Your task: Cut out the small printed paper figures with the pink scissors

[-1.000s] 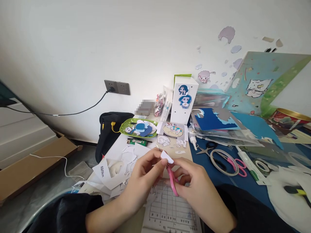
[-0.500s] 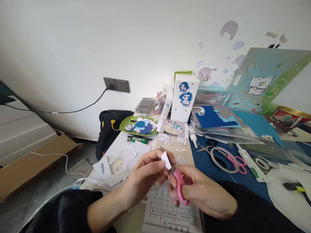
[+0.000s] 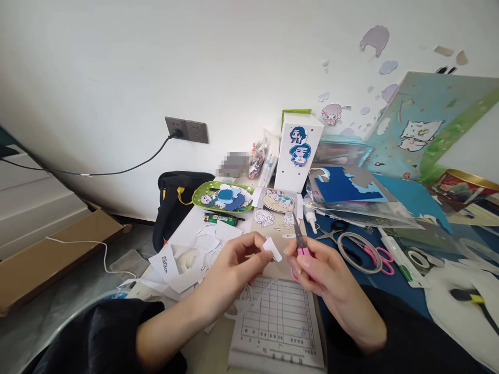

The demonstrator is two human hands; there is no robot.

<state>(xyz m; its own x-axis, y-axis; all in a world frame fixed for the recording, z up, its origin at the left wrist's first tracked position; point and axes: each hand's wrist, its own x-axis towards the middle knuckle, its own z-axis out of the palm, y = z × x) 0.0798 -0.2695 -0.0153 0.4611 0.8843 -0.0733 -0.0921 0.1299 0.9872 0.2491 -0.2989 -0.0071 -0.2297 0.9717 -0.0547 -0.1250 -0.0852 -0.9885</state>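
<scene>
Between thumb and fingers, my left hand [image 3: 237,265] pinches a small white piece of paper [image 3: 273,250]. My right hand [image 3: 322,265] is closed around pink-handled scissors [image 3: 299,234], whose blades point up and away from me. A gap separates the blades from the paper. Below both hands lies a printed form with a ruled grid [image 3: 278,324]. Just beyond them, line-drawn paper cutouts [image 3: 265,218] rest on the beige surface.
White paper scraps [image 3: 210,239] lie to the left, with a green tray [image 3: 249,208] of cutouts behind them. On the right are a tape ring [image 3: 360,253], other pink scissors [image 3: 385,259] and a glue bottle [image 3: 311,217]. A white box [image 3: 294,176] stands at the back.
My right hand has drawn the scissors away to the right from the paper and turned their blades more upright. The left hand still holds the paper, now slightly farther right.
</scene>
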